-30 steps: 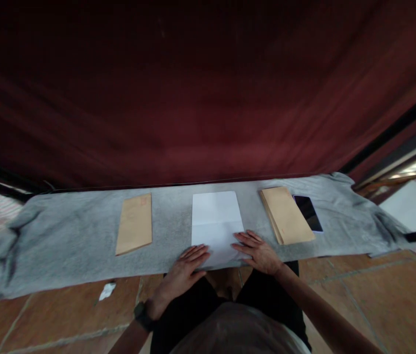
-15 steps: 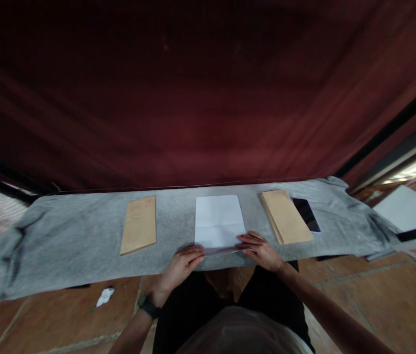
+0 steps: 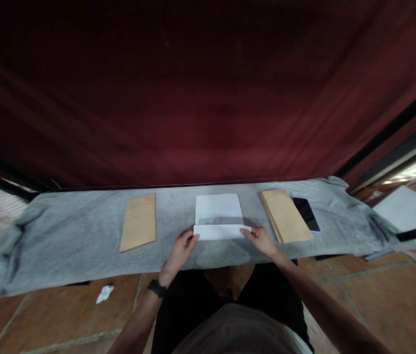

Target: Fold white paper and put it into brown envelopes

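A white sheet of paper (image 3: 218, 209) lies on a grey cloth (image 3: 64, 241) in front of me, its near edge lifted and turned over towards the far side. My left hand (image 3: 181, 248) pinches the left corner of that raised edge. My right hand (image 3: 261, 238) pinches the right corner. A single brown envelope (image 3: 139, 221) lies to the left of the paper. A stack of brown envelopes (image 3: 285, 215) lies to the right.
A dark phone (image 3: 306, 214) rests beside the stack of envelopes. A dark red curtain (image 3: 208, 98) hangs behind the cloth. A crumpled white scrap (image 3: 104, 293) lies on the tiled floor. A white board (image 3: 408, 209) is at the right.
Both hands went from lying flat on the paper's near edge to pinching its corners, and they have lifted that edge and folded it away from me.
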`<state>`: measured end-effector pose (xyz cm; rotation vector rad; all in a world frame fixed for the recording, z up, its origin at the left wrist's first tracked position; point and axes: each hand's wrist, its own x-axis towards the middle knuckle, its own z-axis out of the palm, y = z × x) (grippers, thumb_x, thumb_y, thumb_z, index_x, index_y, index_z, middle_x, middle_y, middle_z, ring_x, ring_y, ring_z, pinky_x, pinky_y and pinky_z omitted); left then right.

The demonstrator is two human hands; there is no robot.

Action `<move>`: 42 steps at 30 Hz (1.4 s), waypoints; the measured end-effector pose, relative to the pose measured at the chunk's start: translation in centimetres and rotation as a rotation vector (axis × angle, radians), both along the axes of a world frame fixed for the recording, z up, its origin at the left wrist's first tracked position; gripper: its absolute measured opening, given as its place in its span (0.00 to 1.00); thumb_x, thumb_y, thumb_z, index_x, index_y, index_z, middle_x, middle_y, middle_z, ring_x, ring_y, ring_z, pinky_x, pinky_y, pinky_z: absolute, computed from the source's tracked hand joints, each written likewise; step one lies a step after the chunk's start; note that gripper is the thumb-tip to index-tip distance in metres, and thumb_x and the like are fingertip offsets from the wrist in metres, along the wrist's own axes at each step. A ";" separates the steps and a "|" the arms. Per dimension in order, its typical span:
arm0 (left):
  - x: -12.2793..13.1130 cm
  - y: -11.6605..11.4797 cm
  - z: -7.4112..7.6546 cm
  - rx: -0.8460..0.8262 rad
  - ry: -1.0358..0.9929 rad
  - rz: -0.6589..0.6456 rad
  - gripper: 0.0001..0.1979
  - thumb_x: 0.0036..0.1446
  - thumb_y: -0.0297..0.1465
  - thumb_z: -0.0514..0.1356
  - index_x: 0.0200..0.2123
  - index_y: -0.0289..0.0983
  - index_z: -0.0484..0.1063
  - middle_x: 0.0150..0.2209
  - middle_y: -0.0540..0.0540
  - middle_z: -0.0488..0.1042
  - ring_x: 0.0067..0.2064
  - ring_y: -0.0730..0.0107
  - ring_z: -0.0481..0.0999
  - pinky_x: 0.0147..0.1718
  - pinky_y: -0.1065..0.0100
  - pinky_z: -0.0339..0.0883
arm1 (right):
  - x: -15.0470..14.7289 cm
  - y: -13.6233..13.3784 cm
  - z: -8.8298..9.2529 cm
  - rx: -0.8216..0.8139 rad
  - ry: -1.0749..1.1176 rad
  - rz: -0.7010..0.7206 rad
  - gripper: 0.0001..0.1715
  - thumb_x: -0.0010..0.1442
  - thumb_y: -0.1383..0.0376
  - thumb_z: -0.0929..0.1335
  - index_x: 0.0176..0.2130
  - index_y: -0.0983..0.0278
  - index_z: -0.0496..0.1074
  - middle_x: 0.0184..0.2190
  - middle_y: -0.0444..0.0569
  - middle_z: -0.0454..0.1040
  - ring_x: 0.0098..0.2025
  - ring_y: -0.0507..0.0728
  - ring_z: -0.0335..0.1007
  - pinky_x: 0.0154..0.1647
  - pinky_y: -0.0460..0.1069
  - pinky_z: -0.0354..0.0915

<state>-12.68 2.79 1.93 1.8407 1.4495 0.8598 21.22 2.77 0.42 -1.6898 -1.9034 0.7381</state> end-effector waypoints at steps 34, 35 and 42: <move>4.1 11.1 2.9 -0.207 0.639 0.357 0.18 0.70 0.43 0.51 0.45 0.41 0.77 0.41 0.41 0.83 0.43 0.59 0.81 0.38 0.68 0.66 | -3.7 12.9 2.3 -0.030 -0.687 -0.007 0.29 0.73 0.52 0.58 0.47 0.67 0.79 0.43 0.63 0.82 0.46 0.63 0.80 0.46 0.52 0.70; 4.2 11.5 2.8 -0.208 0.640 0.359 0.18 0.70 0.43 0.51 0.46 0.41 0.77 0.41 0.41 0.83 0.44 0.59 0.81 0.38 0.67 0.66 | -3.6 13.1 2.3 -0.029 -0.691 -0.009 0.29 0.73 0.52 0.58 0.47 0.67 0.79 0.43 0.62 0.82 0.46 0.63 0.80 0.46 0.52 0.70; 4.6 13.0 2.4 -0.244 0.674 0.387 0.20 0.70 0.43 0.50 0.46 0.40 0.78 0.42 0.38 0.82 0.45 0.56 0.82 0.40 0.64 0.68 | -3.8 14.2 2.1 -0.025 -0.716 -0.085 0.30 0.74 0.52 0.57 0.46 0.70 0.79 0.42 0.66 0.81 0.44 0.65 0.81 0.45 0.54 0.69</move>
